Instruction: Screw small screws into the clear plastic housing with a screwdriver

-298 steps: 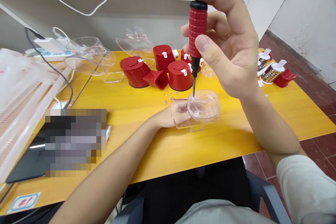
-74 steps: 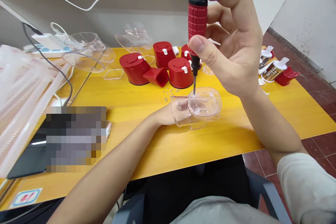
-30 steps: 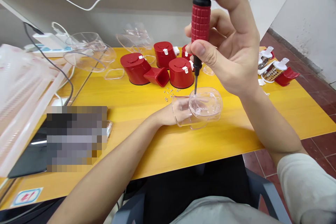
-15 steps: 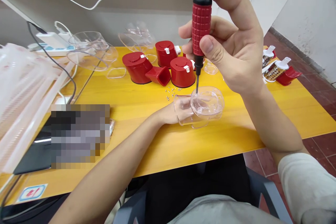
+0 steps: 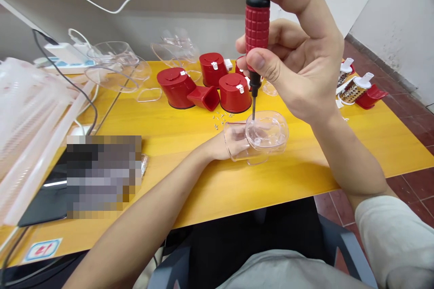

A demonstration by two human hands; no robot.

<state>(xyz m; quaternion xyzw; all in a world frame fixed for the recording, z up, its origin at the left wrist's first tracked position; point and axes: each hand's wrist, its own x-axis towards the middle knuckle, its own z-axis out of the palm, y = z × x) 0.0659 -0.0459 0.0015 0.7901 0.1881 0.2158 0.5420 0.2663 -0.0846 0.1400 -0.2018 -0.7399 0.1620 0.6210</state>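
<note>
My right hand (image 5: 298,63) has its thumb and fingers around the red grip of a screwdriver (image 5: 257,25), one finger over its black end cap. The screwdriver stands nearly upright, its tip at the left edge of the round top of a clear plastic housing (image 5: 269,137). Reaching into the wide left opening of that housing, my left hand (image 5: 235,140) steadies it above the yellow table (image 5: 190,180). Its fingers show blurred through the plastic. Several small screws (image 5: 222,119) lie loose just behind the left hand.
Several red plastic bodies (image 5: 176,88) with white clips stand behind the screws. More clear plastic parts (image 5: 115,65) lie at the back left, near a power strip (image 5: 68,63) and cables. Metal grater drums (image 5: 354,90) are at the right. A dark flat device (image 5: 44,198) rests left.
My right hand's fingers have shifted slightly around the screwdriver grip, the index finger lower on the cap. The tip stays at the same spot, and the left hand keeps its hold.
</note>
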